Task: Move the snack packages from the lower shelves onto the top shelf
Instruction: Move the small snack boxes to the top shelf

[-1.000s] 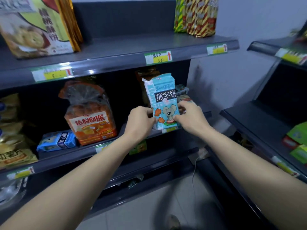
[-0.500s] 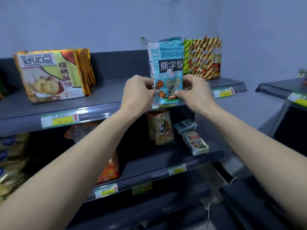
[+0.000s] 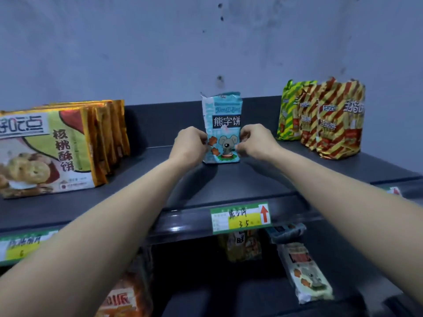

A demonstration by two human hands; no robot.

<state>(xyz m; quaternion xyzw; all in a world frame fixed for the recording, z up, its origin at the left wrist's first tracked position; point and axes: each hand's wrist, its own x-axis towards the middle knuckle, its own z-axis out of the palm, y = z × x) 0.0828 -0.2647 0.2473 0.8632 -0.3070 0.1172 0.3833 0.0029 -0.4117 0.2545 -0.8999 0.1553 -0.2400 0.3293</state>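
Two hands, left hand (image 3: 191, 145) & right hand (image 3: 254, 140), still pinch the blue biscuit pack (image 3: 223, 124). It's gone from the lower shelf (image 3: 229, 296) up onto the top shelf (image 3: 229, 179), upright mid-frame, btwn yellow packs (image 3: 45, 152) at left & striped bags (image 3: 332, 120) at right. Prob. release next; more wait below.

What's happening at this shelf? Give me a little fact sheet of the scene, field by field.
Held item: blue bear-biscuit packet, upright
Left hand: pinches the packet's left edge
Right hand: pinches its right edge
Where: middle of the top shelf, base seemingly resting on it
Left neighbour: row of walnut-cookie packs
Right neighbour: striped bags
Below: similar packet lying on the lower shelf, not yet moved
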